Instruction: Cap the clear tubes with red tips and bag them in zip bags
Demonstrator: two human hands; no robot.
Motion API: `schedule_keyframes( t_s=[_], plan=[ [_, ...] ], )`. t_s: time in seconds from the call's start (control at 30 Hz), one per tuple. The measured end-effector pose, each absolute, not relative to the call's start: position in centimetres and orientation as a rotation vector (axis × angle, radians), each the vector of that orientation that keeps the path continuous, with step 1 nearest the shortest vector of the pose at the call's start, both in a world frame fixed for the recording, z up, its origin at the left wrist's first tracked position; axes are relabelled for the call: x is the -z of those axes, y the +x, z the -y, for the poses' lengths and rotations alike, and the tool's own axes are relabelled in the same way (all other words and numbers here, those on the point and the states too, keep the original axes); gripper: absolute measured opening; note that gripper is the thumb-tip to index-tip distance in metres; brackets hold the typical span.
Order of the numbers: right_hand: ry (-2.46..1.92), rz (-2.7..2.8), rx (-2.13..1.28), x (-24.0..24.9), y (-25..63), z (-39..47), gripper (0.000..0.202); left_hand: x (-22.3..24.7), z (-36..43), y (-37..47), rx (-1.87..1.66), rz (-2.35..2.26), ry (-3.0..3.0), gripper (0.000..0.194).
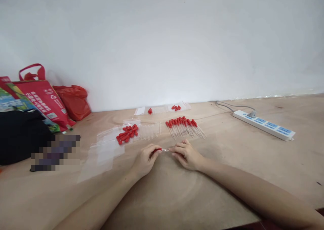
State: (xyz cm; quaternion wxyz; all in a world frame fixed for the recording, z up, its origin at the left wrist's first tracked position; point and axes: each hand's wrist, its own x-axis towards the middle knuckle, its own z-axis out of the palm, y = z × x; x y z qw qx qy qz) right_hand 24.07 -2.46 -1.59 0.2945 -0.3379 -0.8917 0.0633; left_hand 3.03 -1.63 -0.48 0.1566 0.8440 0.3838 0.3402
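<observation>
Near the middle of the table, my left hand (146,158) pinches a red rubber bulb (158,149). My right hand (186,154) grips a thin clear tube (165,150) whose other end meets the bulb between the two hands. Beyond my right hand lies a row of tubes with red bulbs on their far ends (181,122). A pile of loose red bulbs (127,134) rests on clear plastic bags beyond my left hand, and a row of bare clear tubes (149,131) lies just right of that pile.
Clear bags (105,155) spread over the table (157,203) at left. Small bags with a few red bulbs (176,107) lie near the wall. A white power strip (263,124) is at right. Red bags (73,100), a black cloth (22,135) and a blurred dark object (57,153) are at left.
</observation>
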Motion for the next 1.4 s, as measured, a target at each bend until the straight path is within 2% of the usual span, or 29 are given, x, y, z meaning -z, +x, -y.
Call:
schedule_keyframes(
  t_s=[0.27, 0.47, 0.9, 1.13, 1.2, 1.3, 1.4],
  plan=[
    [-0.873, 2.476, 0.0, 0.8, 24.7, 1.6, 0.025, 0.7, 2.0, 2.8, -0.793, -0.944, 2.489, 0.017],
    [-0.938, 2.441, 0.095, 0.8, 24.1, 2.3, 0.021, 0.6, 2.2, 3.0, -0.81, -0.998, 2.562, 0.018],
    [-1.113, 2.467, -0.346, 0.8, 22.7, 3.0, 0.022, 0.6, 2.4, 3.3, -0.84, -0.817, 2.699, 0.017],
    [-1.121, 2.537, -0.15, -0.6, 23.0, 2.7, 0.019, -0.1, 1.3, 2.4, -0.772, -0.918, 2.652, 0.012],
    [-1.19, 2.481, -0.127, -0.8, 23.5, 2.3, 0.018, -0.4, 1.1, 1.9, -0.771, -0.981, 2.637, 0.017],
    [-1.358, 2.252, -0.266, -0.6, 24.5, 0.7, 0.019, -0.4, 0.9, 1.4, -0.744, -1.073, 2.595, 0.031],
    [-1.504, 1.974, -0.413, -0.2, 25.1, -1.9, 0.019, -0.2, 0.9, 1.4, -0.701, -1.133, 2.555, 0.032]
  ],
)
